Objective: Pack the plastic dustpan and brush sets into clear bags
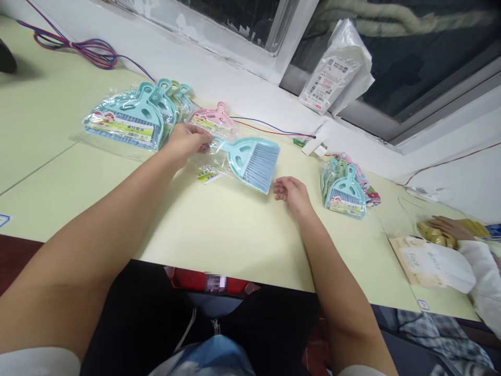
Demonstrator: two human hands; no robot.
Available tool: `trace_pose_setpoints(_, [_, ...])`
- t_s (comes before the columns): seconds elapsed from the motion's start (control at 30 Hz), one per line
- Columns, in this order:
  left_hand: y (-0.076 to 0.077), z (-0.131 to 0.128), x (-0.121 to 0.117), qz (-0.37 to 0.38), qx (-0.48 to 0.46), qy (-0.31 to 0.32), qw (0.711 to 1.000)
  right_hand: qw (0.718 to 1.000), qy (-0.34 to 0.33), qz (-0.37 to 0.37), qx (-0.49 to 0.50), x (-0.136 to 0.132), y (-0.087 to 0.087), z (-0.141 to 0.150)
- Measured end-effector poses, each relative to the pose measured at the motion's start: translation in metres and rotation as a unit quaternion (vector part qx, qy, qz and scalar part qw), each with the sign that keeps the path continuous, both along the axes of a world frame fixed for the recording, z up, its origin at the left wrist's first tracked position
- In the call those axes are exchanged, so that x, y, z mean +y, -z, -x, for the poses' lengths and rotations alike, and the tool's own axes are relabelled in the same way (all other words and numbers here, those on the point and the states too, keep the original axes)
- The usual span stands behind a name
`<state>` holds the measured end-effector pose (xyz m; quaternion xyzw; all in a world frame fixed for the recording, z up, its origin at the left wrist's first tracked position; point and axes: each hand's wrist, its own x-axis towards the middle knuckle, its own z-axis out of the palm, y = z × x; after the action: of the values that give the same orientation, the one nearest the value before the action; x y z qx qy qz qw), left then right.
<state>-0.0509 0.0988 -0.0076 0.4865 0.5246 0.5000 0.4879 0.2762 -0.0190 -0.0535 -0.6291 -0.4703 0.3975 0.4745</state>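
My left hand (pixel 187 141) is closed around the handle end of a light blue mini brush (pixel 250 161) that lies in clear plastic wrap on the pale yellow table (pixel 219 230). A small green label (pixel 208 176) sits in the wrap just below it. My right hand (pixel 291 192) rests on the table just right of the brush bristles, fingers loosely curled, holding nothing. A pink packaged dustpan set (pixel 213 120) lies just behind my left hand.
A stack of teal packaged dustpan sets (pixel 129 117) lies at the left, another pile (pixel 344 190) at the right. Another person's hand (pixel 450 227) and a paper bag (pixel 430 261) are at the far right. Cables (pixel 78 49) and a plastic parcel (pixel 336 70) lie by the window.
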Motion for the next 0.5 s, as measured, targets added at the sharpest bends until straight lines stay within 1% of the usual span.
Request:
trace_pose_setpoints(0.07, [0.000, 0.012, 0.009, 0.001, -0.017, -0.027, 0.999, 0.993, -0.011, -0.041, -0.109, -0.001, 0.003, 0.010])
trace_pose_setpoints(0.1, [0.000, 0.017, 0.013, -0.001, -0.024, -0.039, 0.999, 0.984, -0.028, -0.064, -0.164, -0.001, 0.005, 0.017])
trace_pose_setpoints(0.17, [-0.001, 0.026, 0.017, -0.007, -0.037, -0.065, 0.997, 0.957, -0.064, -0.110, -0.260, 0.002, 0.006, 0.034])
trace_pose_setpoints(0.23, [-0.001, 0.033, 0.020, -0.013, -0.055, -0.090, 0.994, 0.934, -0.081, -0.130, -0.322, 0.011, 0.004, 0.054])
trace_pose_setpoints(0.3, [0.000, 0.037, 0.022, -0.016, -0.073, -0.105, 0.992, 0.928, -0.061, -0.100, -0.355, 0.024, 0.001, 0.074])
trace_pose_setpoints(0.37, [0.002, 0.040, 0.024, -0.013, -0.079, -0.108, 0.991, 0.928, -0.013, -0.034, -0.371, 0.039, -0.002, 0.093])
trace_pose_setpoints(0.4, [0.003, 0.041, 0.025, -0.010, -0.079, -0.108, 0.991, 0.925, 0.009, -0.012, -0.379, 0.047, -0.003, 0.103])
trace_pose_setpoints(0.5, [0.004, 0.041, 0.026, 0.000, -0.075, -0.110, 0.991, 0.923, 0.030, -0.002, -0.384, 0.063, -0.002, 0.124])
